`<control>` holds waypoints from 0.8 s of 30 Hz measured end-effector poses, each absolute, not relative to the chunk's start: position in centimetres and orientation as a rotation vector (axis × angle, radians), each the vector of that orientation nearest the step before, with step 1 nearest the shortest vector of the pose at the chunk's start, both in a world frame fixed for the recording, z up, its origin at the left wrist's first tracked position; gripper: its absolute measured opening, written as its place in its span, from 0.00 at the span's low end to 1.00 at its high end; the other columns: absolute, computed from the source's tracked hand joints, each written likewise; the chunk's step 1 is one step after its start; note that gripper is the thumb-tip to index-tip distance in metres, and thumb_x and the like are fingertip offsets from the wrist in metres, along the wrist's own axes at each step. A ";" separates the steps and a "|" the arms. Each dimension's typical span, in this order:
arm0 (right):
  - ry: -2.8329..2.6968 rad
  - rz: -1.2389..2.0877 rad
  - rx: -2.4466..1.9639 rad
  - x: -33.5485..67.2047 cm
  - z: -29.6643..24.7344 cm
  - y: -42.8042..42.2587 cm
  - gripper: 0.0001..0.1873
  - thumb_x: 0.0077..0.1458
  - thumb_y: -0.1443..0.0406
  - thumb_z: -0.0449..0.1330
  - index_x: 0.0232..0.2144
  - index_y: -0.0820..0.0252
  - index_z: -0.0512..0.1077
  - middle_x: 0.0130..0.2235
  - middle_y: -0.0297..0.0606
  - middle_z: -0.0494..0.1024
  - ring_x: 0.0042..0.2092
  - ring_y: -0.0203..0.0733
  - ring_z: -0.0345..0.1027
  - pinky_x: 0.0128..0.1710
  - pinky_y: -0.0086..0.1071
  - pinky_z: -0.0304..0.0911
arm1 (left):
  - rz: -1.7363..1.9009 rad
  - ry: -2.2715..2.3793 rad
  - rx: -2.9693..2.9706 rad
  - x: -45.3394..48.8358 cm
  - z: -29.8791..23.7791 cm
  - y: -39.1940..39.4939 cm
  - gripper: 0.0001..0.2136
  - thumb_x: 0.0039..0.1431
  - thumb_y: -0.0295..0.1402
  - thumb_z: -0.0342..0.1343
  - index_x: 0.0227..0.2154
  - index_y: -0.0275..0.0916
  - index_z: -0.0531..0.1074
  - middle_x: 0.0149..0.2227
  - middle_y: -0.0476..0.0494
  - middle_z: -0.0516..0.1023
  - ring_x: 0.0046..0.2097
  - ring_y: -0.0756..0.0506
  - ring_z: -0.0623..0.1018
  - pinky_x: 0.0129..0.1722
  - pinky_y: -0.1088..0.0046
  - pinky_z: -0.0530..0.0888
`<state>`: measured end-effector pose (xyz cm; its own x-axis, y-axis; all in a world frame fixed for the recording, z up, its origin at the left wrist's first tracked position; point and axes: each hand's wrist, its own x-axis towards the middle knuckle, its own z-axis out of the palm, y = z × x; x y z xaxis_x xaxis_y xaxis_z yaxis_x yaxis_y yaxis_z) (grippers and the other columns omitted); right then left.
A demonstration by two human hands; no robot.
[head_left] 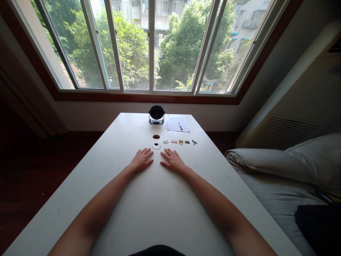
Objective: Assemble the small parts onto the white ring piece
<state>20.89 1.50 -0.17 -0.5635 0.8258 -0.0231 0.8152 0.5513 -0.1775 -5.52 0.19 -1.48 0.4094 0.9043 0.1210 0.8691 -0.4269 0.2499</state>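
My left hand and my right hand lie flat, palms down, side by side on the white table. Their fingers are stretched out and hold nothing. Just beyond the left fingertips sits a small white round dish with a dark centre. Behind it is a small brown disc. A row of several small pieces, white, tan, gold and dark grey, lies to the right of the dish, beyond my right hand.
At the table's far edge stands a round black device on a silver base. A sheet of paper with a pen lies beside it. A bed with a grey pillow is at the right. A wide window is ahead.
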 end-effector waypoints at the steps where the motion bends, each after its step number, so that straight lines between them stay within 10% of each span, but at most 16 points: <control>1: -2.710 0.256 -1.431 20.9 -0.2 1.5 0.40 0.63 0.39 0.42 0.70 0.48 0.50 0.73 0.38 0.41 0.72 0.53 0.32 0.69 0.49 0.28 | 0.357 1.591 2.512 -5.5 -1.5 0.2 0.27 0.67 0.50 0.44 0.66 0.49 0.59 0.71 0.44 0.53 0.71 0.37 0.52 0.68 0.49 0.49; 24: -2.701 0.256 -1.416 21.0 -0.3 1.5 0.41 0.62 0.38 0.42 0.70 0.49 0.51 0.73 0.38 0.42 0.72 0.53 0.33 0.69 0.49 0.29 | 0.355 1.597 2.515 -5.5 -1.5 0.1 0.27 0.67 0.51 0.43 0.66 0.49 0.59 0.71 0.45 0.53 0.71 0.37 0.52 0.68 0.49 0.50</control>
